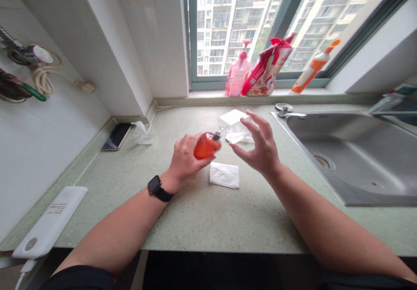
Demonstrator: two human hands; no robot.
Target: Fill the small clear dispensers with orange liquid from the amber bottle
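Observation:
My left hand (185, 156) is wrapped round a small bottle (207, 146) of orange-red colour. The bottle tilts up to the right, and a clear piece tops its dark neck. Just right of that clear end is my right hand (260, 144), with fingers and thumb spread and nothing seen between them. On the counter below the bottle lies a folded white tissue (224, 175). Behind the hands stands a white box (233, 118) with clear or white material at its front, partly hidden by my right fingers.
A steel sink (355, 159) takes up the right side. Along the window sill stand a pink pump bottle (239, 75), a red bag (269, 73) and an orange bottle (308, 73). A phone (116, 136), a small clear container (143, 137) and a white power bank (52, 220) lie left.

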